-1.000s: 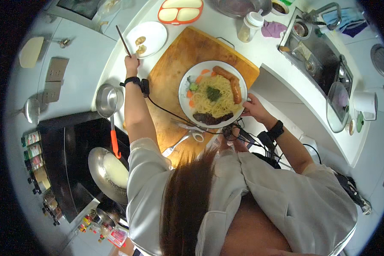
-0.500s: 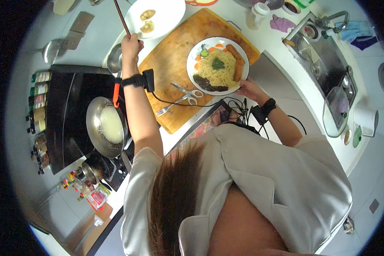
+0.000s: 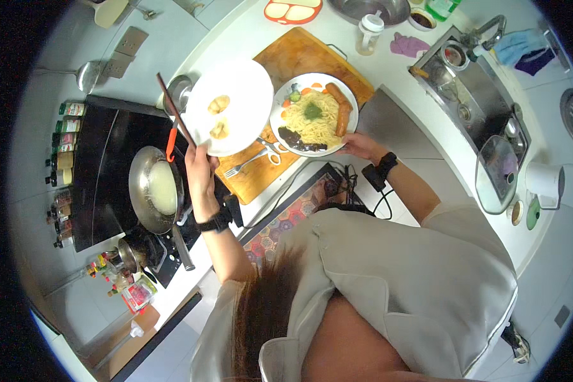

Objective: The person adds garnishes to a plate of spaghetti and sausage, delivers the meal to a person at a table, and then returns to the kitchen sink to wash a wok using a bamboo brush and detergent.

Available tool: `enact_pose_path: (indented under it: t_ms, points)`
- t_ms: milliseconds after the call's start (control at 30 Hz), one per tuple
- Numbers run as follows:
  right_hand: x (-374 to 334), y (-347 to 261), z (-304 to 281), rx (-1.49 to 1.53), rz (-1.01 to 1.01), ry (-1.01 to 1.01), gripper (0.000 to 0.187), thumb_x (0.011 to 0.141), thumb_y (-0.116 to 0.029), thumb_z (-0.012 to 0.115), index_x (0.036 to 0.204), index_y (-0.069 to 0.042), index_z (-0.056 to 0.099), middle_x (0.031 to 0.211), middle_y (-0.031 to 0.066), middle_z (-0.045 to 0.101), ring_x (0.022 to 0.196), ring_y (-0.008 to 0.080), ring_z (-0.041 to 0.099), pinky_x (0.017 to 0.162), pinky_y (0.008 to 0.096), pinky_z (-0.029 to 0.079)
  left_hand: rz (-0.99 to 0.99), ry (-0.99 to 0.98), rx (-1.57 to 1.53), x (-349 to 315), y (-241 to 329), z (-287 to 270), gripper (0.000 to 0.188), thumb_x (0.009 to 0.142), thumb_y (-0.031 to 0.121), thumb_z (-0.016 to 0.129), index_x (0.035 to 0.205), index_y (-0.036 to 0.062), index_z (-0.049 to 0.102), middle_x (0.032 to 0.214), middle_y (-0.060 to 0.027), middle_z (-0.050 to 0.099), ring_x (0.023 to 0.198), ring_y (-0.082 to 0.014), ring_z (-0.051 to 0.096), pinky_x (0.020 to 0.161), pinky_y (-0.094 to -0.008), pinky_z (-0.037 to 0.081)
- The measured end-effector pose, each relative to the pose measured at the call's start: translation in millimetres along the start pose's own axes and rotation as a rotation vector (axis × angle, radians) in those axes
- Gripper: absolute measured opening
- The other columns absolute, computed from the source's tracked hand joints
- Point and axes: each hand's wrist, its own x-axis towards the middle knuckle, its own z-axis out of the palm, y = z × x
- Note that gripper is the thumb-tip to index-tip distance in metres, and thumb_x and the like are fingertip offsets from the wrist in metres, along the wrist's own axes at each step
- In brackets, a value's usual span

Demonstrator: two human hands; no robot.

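Observation:
My left hand (image 3: 200,169) is closed at the edge of a white plate (image 3: 248,86) and also holds brown chopsticks (image 3: 174,107). Two pale, dumpling-like pieces (image 3: 219,116) sit on this plate, which overhangs the wooden cutting board (image 3: 286,54). At the rim of a second plate (image 3: 275,119), my right hand (image 3: 363,146) is closed, its thumb by the edge. That one bears noodles (image 3: 325,129) topped with chopped greens, sausages (image 3: 344,116), orange slices and a dark sauce or meat (image 3: 299,141). Scissors (image 3: 272,153) and a fork (image 3: 245,163) lie on the board, partly covered.
A wok (image 3: 141,175) with pale yellow contents stands on the stove at left, its handle pointing toward me. Nearby is an orange-handled tool (image 3: 171,143). A sink (image 3: 490,108), a lidded bottle (image 3: 368,35) and a glass lid (image 3: 490,181) are at right.
The white plate with the two pieces has come toward me in my left hand, now over the board's left part. The noodle plate has shifted slightly left.

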Motion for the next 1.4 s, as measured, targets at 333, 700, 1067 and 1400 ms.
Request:
enact_pose_path:
  t_ms: [333,700,1067,1400]
  points:
    - [-41.5,4.6,33.1,-0.011,-0.192,-0.079,0.041,0.079,-0.005,0.046,0.117,0.001,0.035,0.114,0.0142,0.046,0.099,0.0226,0.051,0.086,0.0378,0.043,0.001,0.109,-0.136,-60.3,-10.2,-36.5,0.017,0.079,0.01,0.044,0.092,-0.001,0.044,0.062,-0.0005,0.047,0.04,-0.0044,0.035,0.036,-0.0166,0.028]
    - [-137.3,51.0,80.0,0.126,-0.514,0.068,0.044,0.079,-0.002,0.042,0.121,-0.002,0.029,0.119,0.014,0.041,0.104,0.0253,0.046,0.085,0.043,0.043,0.211,-0.115,-0.023,-21.9,4.5,-38.0,0.038,0.078,0.012,0.044,0.114,0.0018,0.04,0.08,-0.0014,0.053,0.051,-0.0033,0.042,0.041,-0.0144,0.03]
    - [-142.3,175.5,186.1,0.266,-1.006,0.259,0.053,0.076,0.003,0.041,0.124,0.0,0.019,0.119,0.0177,0.039,0.104,0.0268,0.047,0.082,0.0372,0.046,0.459,-0.638,-0.082,44.7,-4.5,-40.6,0.024,0.077,0.011,0.043,0.099,0.0013,0.045,0.061,-0.0012,0.046,0.042,-0.0065,0.033,0.037,-0.0193,0.025]
    - [-40.1,245.8,234.4,0.43,-1.34,0.394,0.053,0.076,0.002,0.042,0.124,0.0,0.018,0.115,0.0179,0.042,0.094,0.0249,0.054,0.071,0.031,0.052,0.6,-0.939,0.149,104.4,46.9,-40.9,0.036,0.078,0.016,0.045,0.112,0.0026,0.042,0.068,0.001,0.048,0.045,-0.0049,0.037,0.039,-0.0178,0.027]
